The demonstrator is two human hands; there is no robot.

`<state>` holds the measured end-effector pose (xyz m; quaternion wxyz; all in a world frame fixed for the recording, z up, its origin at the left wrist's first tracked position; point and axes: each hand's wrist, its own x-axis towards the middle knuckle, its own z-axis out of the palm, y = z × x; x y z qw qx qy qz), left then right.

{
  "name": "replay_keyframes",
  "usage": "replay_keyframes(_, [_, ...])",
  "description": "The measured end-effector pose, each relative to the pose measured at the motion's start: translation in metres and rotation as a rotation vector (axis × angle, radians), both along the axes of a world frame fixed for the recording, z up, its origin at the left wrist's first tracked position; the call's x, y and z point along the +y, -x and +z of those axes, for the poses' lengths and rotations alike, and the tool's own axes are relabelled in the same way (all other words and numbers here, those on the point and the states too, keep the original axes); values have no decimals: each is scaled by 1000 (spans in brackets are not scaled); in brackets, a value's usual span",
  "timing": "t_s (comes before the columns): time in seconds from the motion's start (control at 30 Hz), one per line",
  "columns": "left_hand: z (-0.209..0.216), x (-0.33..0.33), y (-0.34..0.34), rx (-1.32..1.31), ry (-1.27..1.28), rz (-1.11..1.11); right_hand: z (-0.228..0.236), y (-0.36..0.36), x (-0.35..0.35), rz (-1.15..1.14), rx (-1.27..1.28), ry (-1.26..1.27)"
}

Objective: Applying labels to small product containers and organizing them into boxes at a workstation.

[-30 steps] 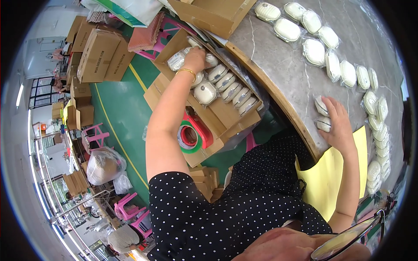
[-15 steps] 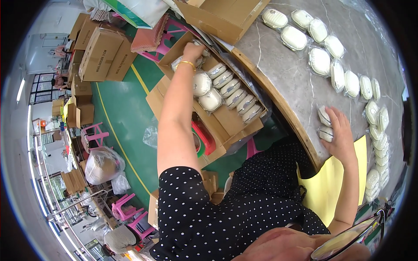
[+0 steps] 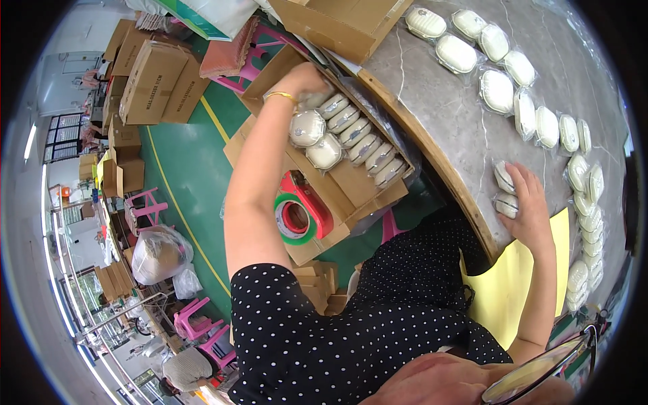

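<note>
Overhead, grey marble table (image 3: 445, 115), green floor (image 3: 189, 182), stacked cardboard boxes (image 3: 152, 81).

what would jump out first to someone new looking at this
The left hand reaches into an open cardboard box lined with wrapped white packets. The right hand rests on two packets on the grey table, where more curve along its far edge.

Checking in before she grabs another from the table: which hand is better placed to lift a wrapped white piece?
Right, probably. The right hand already rests on two wrapped white pieces on the table; the left hand is down in the cardboard box.
</note>
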<state>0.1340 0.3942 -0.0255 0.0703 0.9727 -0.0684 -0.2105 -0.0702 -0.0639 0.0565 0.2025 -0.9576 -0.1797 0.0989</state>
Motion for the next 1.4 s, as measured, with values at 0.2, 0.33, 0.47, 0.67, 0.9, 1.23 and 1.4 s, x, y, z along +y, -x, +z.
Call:
replay_keyframes(0.2, [-10,21,-11,451,782,772,-4,-1,-1,-26,1,-20])
replay_keyframes(0.33, [-27,61,-9,-82,268,362,-1,0,1,-13,-30,-19])
replay_keyframes(0.47, [-35,33,6,-111,-388,-217,-1,0,0,-29,-11,-14])
replay_keyframes(0.67, [-19,23,-17,122,-732,-285,-1,-1,0,-15,-27,-41])
replay_keyframes(0.9, [-19,43,-10,-111,-154,182,-3,-1,-2,-20,-29,-42])
replay_keyframes(1.23, [-16,23,-33,254,225,600,-4,-1,0,-26,-16,-46])
replay_keyframes(1.4, [-36,65,-29,407,616,640,-2,1,-2,-36,-9,-42])
